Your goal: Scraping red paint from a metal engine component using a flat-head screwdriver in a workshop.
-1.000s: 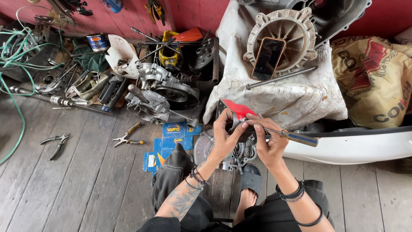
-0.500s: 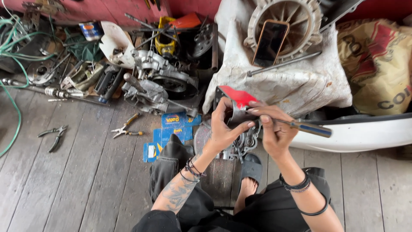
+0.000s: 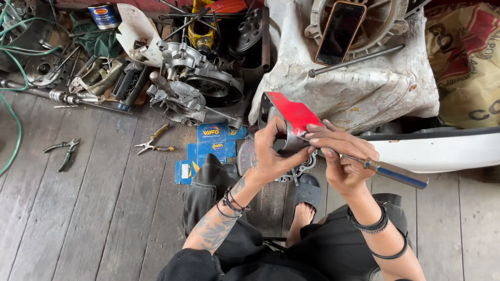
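Note:
My left hand (image 3: 272, 155) grips a red and grey metal bracket (image 3: 289, 115) from its left side, held above my lap. My right hand (image 3: 339, 155) holds a tool with a blue handle (image 3: 397, 174); its tip sits against the bracket, hidden by my fingers. Under both hands lies a grey metal engine cover (image 3: 301, 165), beside my sandalled foot (image 3: 307, 195). My knees in black trousers fill the bottom of the view.
Engine parts (image 3: 197, 88) are piled at upper left with a green hose (image 3: 15, 99). Pliers (image 3: 63, 151) and yellow-handled pliers (image 3: 153, 141) lie on the wooden floor. A blue flattened carton (image 3: 208, 145) is nearby. A phone (image 3: 340, 31) rests on a cloth-covered engine; a white panel (image 3: 442, 151) lies right.
The view has shifted closer and slightly downward. Both hands keep hold of the bracket and the tool, working them a little; the bracket stays between them.

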